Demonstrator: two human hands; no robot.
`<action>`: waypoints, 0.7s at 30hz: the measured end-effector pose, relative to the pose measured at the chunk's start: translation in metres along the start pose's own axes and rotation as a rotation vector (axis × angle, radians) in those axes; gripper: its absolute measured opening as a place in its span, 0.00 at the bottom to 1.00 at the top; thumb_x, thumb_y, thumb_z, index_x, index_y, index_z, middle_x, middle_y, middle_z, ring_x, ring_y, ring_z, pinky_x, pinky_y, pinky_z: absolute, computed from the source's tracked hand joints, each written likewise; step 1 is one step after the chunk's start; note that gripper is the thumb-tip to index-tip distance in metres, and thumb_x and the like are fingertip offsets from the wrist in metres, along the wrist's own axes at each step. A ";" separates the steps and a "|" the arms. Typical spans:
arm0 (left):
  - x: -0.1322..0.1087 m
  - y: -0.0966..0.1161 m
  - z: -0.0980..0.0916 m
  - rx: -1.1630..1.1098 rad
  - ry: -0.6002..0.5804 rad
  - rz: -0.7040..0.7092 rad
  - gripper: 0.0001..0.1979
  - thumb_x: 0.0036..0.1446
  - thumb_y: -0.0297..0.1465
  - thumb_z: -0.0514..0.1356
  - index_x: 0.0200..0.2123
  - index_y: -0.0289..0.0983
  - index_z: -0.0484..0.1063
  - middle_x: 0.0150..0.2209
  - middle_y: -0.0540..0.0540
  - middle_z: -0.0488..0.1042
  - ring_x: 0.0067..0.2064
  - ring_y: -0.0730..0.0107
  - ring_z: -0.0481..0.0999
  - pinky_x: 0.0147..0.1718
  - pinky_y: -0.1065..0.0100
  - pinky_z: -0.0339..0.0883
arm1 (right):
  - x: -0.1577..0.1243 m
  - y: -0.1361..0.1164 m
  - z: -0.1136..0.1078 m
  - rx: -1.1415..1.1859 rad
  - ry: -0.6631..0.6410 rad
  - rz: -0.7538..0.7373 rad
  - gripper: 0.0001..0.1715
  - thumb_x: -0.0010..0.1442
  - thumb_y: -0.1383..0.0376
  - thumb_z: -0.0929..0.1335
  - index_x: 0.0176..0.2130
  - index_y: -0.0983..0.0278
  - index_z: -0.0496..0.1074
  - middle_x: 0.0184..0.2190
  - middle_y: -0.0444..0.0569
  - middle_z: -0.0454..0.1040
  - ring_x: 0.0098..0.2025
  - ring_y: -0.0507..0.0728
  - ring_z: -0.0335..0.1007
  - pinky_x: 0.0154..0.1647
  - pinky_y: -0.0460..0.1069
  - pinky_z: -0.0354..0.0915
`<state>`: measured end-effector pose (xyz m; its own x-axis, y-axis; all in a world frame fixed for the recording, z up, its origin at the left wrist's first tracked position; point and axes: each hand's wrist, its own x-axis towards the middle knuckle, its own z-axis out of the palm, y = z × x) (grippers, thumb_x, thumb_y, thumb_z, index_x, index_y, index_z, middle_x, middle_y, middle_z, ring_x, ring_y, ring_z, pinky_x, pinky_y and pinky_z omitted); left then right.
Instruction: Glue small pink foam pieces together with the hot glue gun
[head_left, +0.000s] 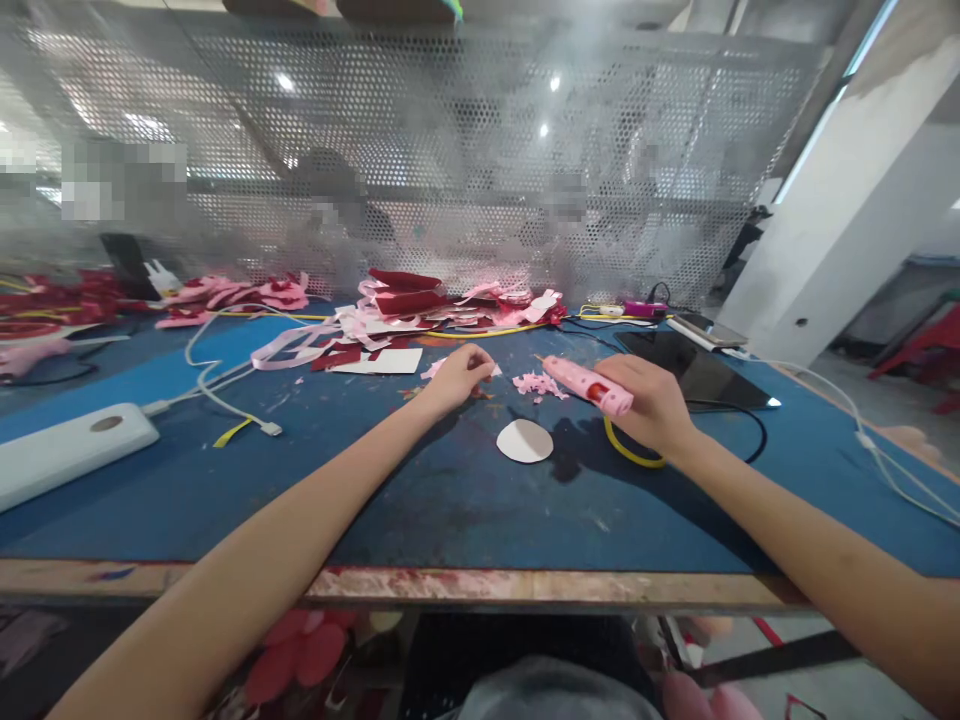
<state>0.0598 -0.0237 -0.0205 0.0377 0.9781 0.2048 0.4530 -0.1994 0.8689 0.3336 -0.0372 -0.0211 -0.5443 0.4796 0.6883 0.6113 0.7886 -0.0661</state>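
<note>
My right hand (656,400) is wrapped round a pink hot glue gun (589,385), its thin metal tip pointing left and held above the table. To the left of it, my left hand (461,378) is closed in a pinch. A small pale pink scrap (496,370) shows at its fingertips. Between the hands lies a little heap of pink paper petals (536,384). Nearer to me, a white round disc (525,441) rests flat on the blue table, touched by neither hand.
Pink and red strips (420,310) are piled along the back by a perforated metal screen (480,150). A white power bank (75,450) with cables lies at left. At right are a dark tablet (690,365), a yellow cable loop (630,450) and white cords.
</note>
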 end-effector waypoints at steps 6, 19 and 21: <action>-0.005 0.005 0.002 -0.167 0.046 -0.042 0.10 0.47 0.27 0.63 0.32 0.35 0.64 0.26 0.50 0.72 0.25 0.75 0.72 0.22 0.74 0.63 | -0.002 -0.008 0.006 0.012 -0.036 -0.071 0.12 0.61 0.65 0.60 0.38 0.64 0.71 0.38 0.55 0.75 0.40 0.58 0.70 0.40 0.50 0.63; -0.009 0.008 0.009 -0.203 0.020 -0.029 0.14 0.46 0.22 0.63 0.33 0.37 0.61 0.24 0.53 0.74 0.26 0.74 0.72 0.26 0.72 0.64 | -0.005 -0.020 0.018 -0.045 -0.095 -0.080 0.15 0.64 0.63 0.57 0.34 0.65 0.69 0.32 0.54 0.72 0.35 0.57 0.65 0.37 0.49 0.58; -0.008 0.007 0.008 -0.214 0.025 -0.036 0.15 0.47 0.21 0.62 0.33 0.38 0.59 0.23 0.53 0.74 0.24 0.75 0.72 0.26 0.72 0.64 | -0.006 -0.019 0.019 -0.056 -0.093 -0.079 0.15 0.64 0.64 0.57 0.33 0.65 0.69 0.31 0.53 0.71 0.34 0.57 0.65 0.36 0.48 0.57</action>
<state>0.0700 -0.0324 -0.0202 0.0016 0.9836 0.1805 0.2542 -0.1750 0.9512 0.3139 -0.0479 -0.0373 -0.6414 0.4519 0.6200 0.5939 0.8040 0.0283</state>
